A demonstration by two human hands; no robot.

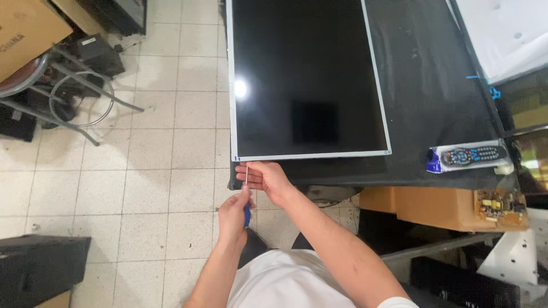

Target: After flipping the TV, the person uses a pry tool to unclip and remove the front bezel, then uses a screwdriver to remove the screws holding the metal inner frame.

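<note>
Nearest my view, at the bottom centre of the frame, is my own white shirt, with both forearms reaching up from it toward the bench edge.

The largest thing ahead is the flat display panel, lying screen-up in the upper middle of the frame on a black cloth that covers the bench. I judge the cloth is there to cushion the glass, and the panel's lower left corner sits right at the bench edge, where I can get at it.

At the right of the frame a remote control in a clear wrapper rests on the cloth, well apart from my hands, and just below it a small circuit board lies on a cardboard box. In the upper left stand another cardboard carton and a metal stool frame on the tiled floor.

My right hand lies just below that panel corner, fingers curled together and pinching the thin metal shaft of a screwdriver, apparently to steady its tip at the frame. My left hand sits lower, fingers wrapped tight around the blue handle, placed to turn it.
</note>
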